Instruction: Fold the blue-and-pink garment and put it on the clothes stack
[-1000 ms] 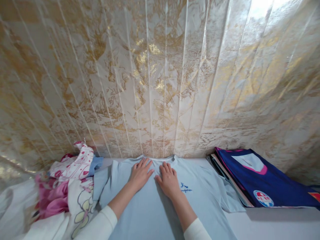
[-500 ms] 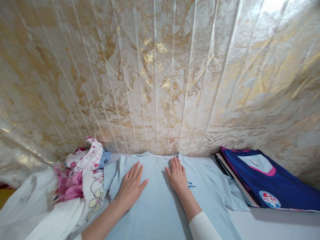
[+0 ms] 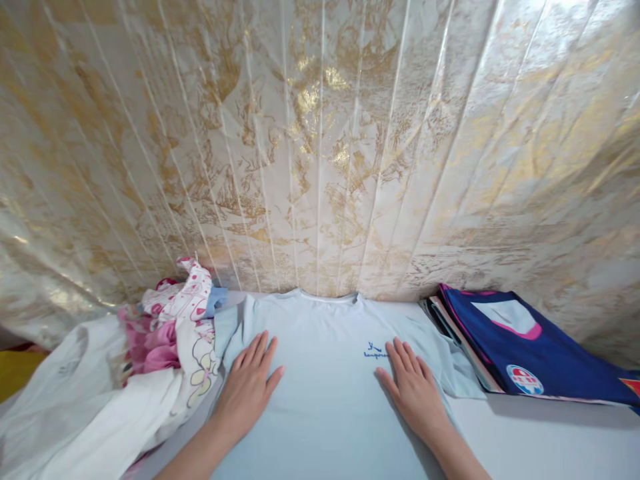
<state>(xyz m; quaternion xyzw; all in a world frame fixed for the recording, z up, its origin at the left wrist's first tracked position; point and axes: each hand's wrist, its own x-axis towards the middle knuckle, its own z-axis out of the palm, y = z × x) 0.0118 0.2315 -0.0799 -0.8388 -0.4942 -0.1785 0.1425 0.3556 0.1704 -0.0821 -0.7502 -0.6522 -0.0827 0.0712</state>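
Note:
A pale blue T-shirt (image 3: 320, 393) lies spread out flat with its neckline toward the wall. Small dark blue lettering and a logo show on its chest. My left hand (image 3: 250, 380) rests flat on the shirt's left side, fingers stretched and thumb apart. On the other side, my right hand (image 3: 413, 383) lies flat just beside the logo, its fingers slightly spread and touching the fabric. Neither hand grips anything. The shirt's lower part runs out of view at the bottom.
At the left is a loose heap of clothes (image 3: 100, 393), white, pink and printed. A folded stack with a navy blue garment (image 3: 545, 347) on top stands at the right on the white table (image 3: 530, 433). Behind rises a wall covering (image 3: 320, 147) with a gold pattern.
My right hand has moved right and nearer across the shirt, uncovering the logo. My left hand has shifted slightly left. The view has tilted up a little.

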